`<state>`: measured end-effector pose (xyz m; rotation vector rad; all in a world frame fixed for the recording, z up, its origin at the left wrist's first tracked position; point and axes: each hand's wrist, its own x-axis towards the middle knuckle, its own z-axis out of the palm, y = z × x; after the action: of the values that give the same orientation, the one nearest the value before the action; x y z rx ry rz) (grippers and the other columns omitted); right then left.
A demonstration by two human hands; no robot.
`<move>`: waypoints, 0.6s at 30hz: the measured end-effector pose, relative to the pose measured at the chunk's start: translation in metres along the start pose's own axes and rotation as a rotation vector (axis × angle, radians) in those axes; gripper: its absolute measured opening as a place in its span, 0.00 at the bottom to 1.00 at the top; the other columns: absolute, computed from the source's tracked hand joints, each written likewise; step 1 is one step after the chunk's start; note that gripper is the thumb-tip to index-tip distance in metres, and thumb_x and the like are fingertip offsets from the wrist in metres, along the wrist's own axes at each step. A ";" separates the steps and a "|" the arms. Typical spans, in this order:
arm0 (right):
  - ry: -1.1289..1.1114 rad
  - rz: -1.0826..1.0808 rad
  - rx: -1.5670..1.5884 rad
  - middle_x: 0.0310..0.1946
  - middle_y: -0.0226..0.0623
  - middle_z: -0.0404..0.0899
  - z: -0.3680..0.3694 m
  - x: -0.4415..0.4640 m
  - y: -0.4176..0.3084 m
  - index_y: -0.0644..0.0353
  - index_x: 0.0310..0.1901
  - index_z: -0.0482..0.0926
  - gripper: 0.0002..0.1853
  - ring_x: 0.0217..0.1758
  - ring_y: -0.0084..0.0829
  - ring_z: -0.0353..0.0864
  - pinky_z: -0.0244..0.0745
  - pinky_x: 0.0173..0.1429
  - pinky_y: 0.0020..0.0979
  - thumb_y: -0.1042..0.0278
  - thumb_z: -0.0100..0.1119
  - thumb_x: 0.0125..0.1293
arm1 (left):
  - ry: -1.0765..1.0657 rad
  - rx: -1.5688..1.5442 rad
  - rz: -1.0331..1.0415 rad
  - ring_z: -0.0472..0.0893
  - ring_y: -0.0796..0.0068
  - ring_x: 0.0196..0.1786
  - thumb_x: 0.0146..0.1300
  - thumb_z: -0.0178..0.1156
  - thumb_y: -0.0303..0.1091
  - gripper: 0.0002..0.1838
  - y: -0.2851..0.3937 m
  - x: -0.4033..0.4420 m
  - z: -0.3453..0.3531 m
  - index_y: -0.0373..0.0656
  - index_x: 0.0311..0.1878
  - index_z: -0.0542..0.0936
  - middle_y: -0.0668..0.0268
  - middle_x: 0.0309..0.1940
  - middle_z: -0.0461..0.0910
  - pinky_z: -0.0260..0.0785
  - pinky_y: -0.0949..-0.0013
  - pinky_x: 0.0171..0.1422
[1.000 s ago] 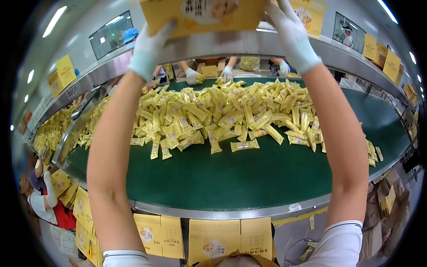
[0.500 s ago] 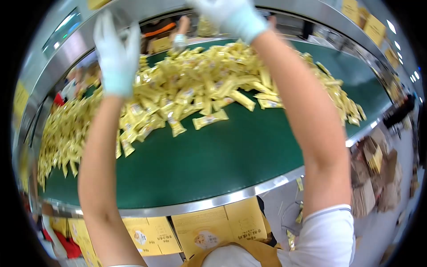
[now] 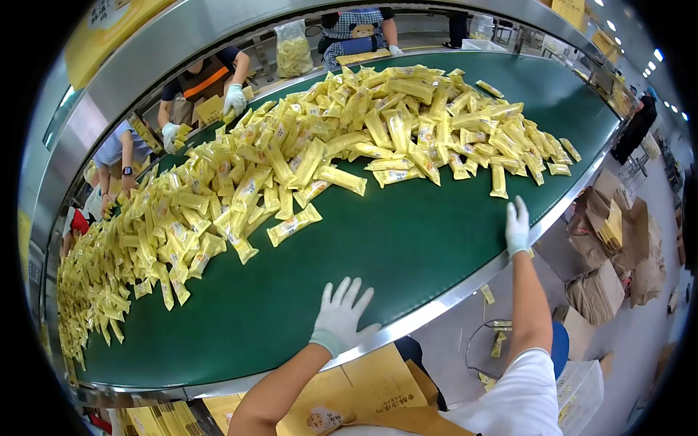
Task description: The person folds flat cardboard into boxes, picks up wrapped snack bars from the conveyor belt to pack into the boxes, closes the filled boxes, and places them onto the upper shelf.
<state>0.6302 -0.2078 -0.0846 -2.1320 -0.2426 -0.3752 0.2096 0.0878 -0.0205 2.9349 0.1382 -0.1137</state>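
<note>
A long heap of small yellow packets (image 3: 291, 163) lies across the green conveyor belt (image 3: 407, 240). My left hand (image 3: 343, 314), in a white glove, rests with fingers spread on the belt by its near metal rim (image 3: 429, 309). Nothing is in it. Farther right, my white-gloved right hand (image 3: 517, 225) is at the rim, its fingers stretched out toward the heap and holding nothing. One loose packet (image 3: 498, 182) lies just beyond those fingertips. Another packet (image 3: 294, 224) sits at the heap's near edge, beyond my left hand.
Across the belt, a co-worker's gloved hands (image 3: 234, 100) hold yellow packets; other people stand farther along. Yellow printed cartons (image 3: 382, 378) are below the near rim. Brown paper bags (image 3: 596, 291) and a stool (image 3: 480, 349) stand on the floor at right. A metal beam (image 3: 156, 54) arches overhead.
Both my hands have come down from above the far side of the heap to the near edge of the belt. My view has shifted, showing more of the co-workers opposite.
</note>
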 end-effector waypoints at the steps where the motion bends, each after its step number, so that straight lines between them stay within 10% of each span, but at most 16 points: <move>1: 0.005 0.015 0.065 0.70 0.49 0.71 0.002 0.015 0.016 0.63 0.71 0.69 0.31 0.74 0.44 0.68 0.60 0.77 0.37 0.49 0.53 0.75 | -0.006 0.017 0.025 0.49 0.50 0.81 0.65 0.54 0.64 0.43 0.000 0.005 0.002 0.47 0.77 0.63 0.49 0.78 0.55 0.34 0.41 0.83; 18: -0.527 -0.066 0.657 0.73 0.42 0.66 0.223 0.098 -0.109 0.64 0.74 0.62 0.38 0.77 0.35 0.61 0.53 0.79 0.33 0.42 0.51 0.74 | -0.150 -0.104 -0.001 0.53 0.44 0.80 0.65 0.52 0.65 0.44 0.005 0.024 -0.023 0.46 0.77 0.62 0.46 0.77 0.57 0.36 0.38 0.81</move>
<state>0.7269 0.0410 -0.0826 -1.5319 -0.6427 0.2237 0.2357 0.0893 0.0011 2.8104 0.1190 -0.3161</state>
